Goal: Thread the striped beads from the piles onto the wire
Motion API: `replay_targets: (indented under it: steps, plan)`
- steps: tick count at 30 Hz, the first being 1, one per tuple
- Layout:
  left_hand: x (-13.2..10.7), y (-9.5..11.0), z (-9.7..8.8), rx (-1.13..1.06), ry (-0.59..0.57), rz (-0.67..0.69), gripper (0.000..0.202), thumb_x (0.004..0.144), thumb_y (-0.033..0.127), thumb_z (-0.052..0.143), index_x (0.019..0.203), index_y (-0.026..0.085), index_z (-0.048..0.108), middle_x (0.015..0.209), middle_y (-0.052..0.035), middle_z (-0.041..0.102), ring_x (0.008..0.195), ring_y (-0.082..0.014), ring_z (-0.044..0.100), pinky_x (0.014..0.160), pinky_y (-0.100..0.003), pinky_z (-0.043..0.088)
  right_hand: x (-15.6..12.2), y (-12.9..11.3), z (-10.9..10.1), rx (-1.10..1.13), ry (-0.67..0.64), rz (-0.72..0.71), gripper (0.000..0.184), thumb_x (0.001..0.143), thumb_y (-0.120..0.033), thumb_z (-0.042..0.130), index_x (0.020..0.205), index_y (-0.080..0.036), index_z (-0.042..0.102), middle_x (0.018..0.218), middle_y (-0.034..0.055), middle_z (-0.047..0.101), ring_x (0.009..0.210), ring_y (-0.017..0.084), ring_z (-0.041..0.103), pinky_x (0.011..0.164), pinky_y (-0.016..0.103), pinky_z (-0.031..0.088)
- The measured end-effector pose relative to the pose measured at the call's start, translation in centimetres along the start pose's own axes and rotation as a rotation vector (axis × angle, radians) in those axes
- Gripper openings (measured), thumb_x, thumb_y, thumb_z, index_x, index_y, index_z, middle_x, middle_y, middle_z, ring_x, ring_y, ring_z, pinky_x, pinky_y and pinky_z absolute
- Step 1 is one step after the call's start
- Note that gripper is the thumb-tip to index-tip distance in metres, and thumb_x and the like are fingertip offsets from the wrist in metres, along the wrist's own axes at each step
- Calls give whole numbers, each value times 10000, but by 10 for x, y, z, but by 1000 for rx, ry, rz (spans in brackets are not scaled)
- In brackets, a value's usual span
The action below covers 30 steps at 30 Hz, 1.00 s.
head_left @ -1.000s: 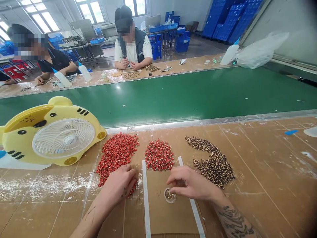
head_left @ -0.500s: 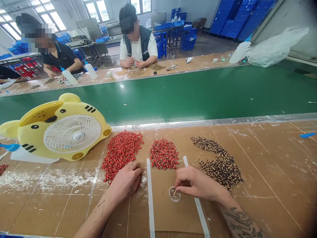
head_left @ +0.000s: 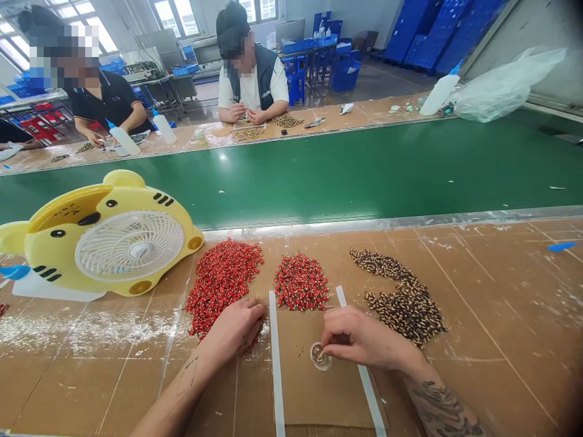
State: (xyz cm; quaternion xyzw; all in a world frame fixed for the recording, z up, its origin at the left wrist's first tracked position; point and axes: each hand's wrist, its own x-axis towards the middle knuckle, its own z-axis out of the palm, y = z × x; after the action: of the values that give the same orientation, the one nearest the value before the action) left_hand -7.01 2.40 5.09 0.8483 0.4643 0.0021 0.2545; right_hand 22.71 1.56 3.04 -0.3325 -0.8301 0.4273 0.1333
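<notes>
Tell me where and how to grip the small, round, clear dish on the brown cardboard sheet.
Probably pinch the dish by its rim, coming from the left: it looks round and shallow, and the bare right hand is at its right side.

No words or numbers can be read with certainty. A small line of lettering is carried on the round white hub (head_left: 141,250) of the yellow animal-faced plastic fan (head_left: 113,233) at the left of the frame, but it is too small and blurred to be made out.
</notes>
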Motion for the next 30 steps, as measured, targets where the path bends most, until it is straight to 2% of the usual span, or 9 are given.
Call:
replay_targets:
  steps: [4, 6, 8, 10, 12, 15, 21, 26, 30]
  plan:
    - [0, 7, 3, -359, 130, -115, 123, 803, 97, 525, 717, 176, 563, 657, 15, 587, 604, -125, 518, 568, -215, 363, 0, -4, 0, -30, -20, -39, 76, 874, -196, 684, 817, -182, 733, 750, 22, 666, 722, 153, 613, 670, 263, 440]
    - [3, 12, 7, -564, 191, -167, 82, 784, 100, 541, 783, 163, 594, 664, 18, 600, 606, -118, 526, 565, -202, 372, 0, -5, 0, -46, -19, -52, 102, 889, -202, 663, 817, -182, 733, 749, 26, 665, 720, 156, 613, 670, 268, 441]
    - [9, 16, 13, -729, 210, -190, 118, 794, 125, 552, 871, 146, 639, 684, 8, 629, 621, -121, 546, 579, -202, 392, 1, -6, 1, -59, -22, -65, 118, 898, -202, 648, 815, -181, 729, 749, 28, 667, 723, 157, 615, 677, 272, 443]
    - [15, 19, 19, -805, 194, -200, 139, 819, 169, 563, 884, 131, 679, 675, -1, 639, 611, -123, 551, 570, -205, 394, 1, -7, 2, -74, -32, -74, 123, 904, -209, 645, 815, -180, 725, 739, 25, 661, 724, 158, 611, 680, 273, 441]
    - [20, 19, 21, -767, 201, -197, 162, 847, 218, 570, 822, 128, 702, 669, -11, 643, 606, -127, 551, 563, -209, 390, 1, -7, 2, -89, -37, -73, 131, 909, -227, 646, 812, -179, 720, 725, 20, 650, 717, 157, 602, 674, 272, 436]
    - [21, 16, 18, -557, 235, -182, 195, 884, 248, 554, 830, 143, 709, 693, -21, 660, 612, -138, 558, 584, -224, 402, 1, -6, 1, -101, -39, -69, 151, 920, -251, 641, 813, -177, 717, 726, 20, 644, 717, 155, 595, 673, 269, 432]
    - [15, 14, 9, -199, 177, -110, 214, 882, 118, 496, 931, 171, 698, 903, -67, 707, 791, -193, 635, 716, -264, 449, -1, -3, 3, -129, -44, -83, 140, 917, -216, 622, 810, -178, 704, 725, 16, 637, 726, 154, 586, 679, 268, 418]
    - [22, 18, 18, -71, 109, -114, 180, 902, 167, 524, 969, 185, 690, 936, -84, 684, 874, -233, 647, 755, -289, 454, 0, -4, 4, -114, -43, -83, 125, 914, -204, 619, 820, -180, 698, 746, 19, 644, 744, 156, 594, 707, 265, 426]
    - [29, 18, 22, -76, 110, -129, 211, 933, 189, 489, 879, 182, 693, 897, -82, 678, 846, -226, 648, 749, -286, 440, 0, -5, 3, -113, -47, -82, 131, 913, -199, 618, 810, -182, 697, 735, 17, 641, 725, 154, 592, 690, 263, 425]
